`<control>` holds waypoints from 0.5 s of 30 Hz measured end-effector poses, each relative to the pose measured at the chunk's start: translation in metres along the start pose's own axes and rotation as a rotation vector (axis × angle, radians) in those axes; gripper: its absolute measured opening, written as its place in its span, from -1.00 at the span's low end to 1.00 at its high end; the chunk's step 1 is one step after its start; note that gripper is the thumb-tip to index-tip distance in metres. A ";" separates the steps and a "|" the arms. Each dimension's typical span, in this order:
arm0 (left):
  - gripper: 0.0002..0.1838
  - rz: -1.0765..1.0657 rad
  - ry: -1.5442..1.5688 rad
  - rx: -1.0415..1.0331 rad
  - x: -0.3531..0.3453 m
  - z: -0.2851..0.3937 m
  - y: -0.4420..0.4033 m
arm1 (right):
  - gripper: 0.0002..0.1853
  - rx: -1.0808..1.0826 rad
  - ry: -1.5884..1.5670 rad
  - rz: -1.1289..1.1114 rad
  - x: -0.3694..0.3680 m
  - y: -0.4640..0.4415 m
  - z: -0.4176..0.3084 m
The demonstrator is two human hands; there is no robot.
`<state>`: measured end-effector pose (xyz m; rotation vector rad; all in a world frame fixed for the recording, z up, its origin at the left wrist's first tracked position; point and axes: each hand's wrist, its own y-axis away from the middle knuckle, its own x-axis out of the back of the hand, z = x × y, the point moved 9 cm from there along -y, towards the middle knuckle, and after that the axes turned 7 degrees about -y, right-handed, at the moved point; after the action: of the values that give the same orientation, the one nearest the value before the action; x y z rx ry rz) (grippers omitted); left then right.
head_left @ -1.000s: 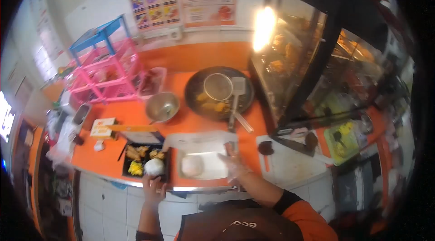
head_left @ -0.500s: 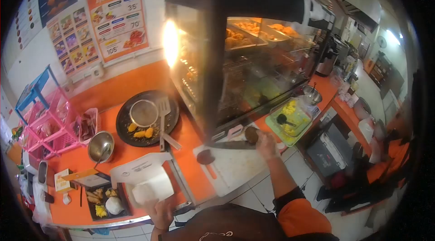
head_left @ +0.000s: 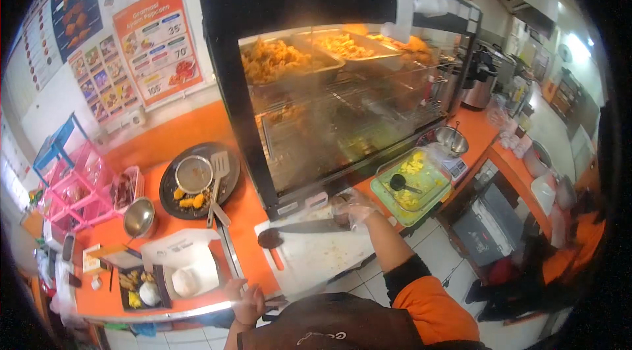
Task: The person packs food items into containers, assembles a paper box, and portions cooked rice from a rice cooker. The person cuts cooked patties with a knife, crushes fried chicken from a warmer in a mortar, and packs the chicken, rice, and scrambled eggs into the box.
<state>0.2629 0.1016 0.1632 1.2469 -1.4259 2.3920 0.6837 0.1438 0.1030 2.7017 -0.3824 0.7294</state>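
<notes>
My right hand (head_left: 361, 210), in a clear plastic glove, has its fingers around a dark brown round piece (head_left: 340, 208) at the back of the white cutting board (head_left: 322, 254). A long knife (head_left: 306, 226) lies across the board, with a dark round piece (head_left: 270, 238) near its left end. My left hand (head_left: 247, 299) is by the counter's front edge, fingers apart and holding nothing. Left of it stands an open white box (head_left: 209, 271) with a rice mound (head_left: 185, 282). A black tray (head_left: 162, 297) holds rice, yellow pieces and fried pieces.
A glass display cabinet (head_left: 227, 80) with trays of fried food stands behind the board. To the right is a green tray (head_left: 385, 193) with yellow pieces and a black spoon. A dark pan (head_left: 172, 182), metal bowl (head_left: 139, 218) and pink rack (head_left: 79, 185) stand left.
My view has turned right. My right hand has moved from the white box to the dark piece on the board. My left hand has left the black tray's edge and moved right.
</notes>
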 end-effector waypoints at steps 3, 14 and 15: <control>-0.73 -0.029 -0.002 0.051 -0.012 0.015 -0.009 | -0.16 0.021 -0.232 -0.021 -0.026 0.023 -0.008; -0.22 -0.481 -0.072 0.339 -0.092 0.057 -0.047 | -0.59 0.220 0.032 0.090 -0.087 0.073 -0.037; -0.21 -0.475 -0.094 0.339 -0.092 0.058 -0.047 | -0.63 0.268 0.086 0.141 -0.085 0.070 -0.033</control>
<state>0.3801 0.1122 0.1464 1.5740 -0.6443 2.3088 0.5745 0.1066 0.1016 2.9002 -0.4894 0.9972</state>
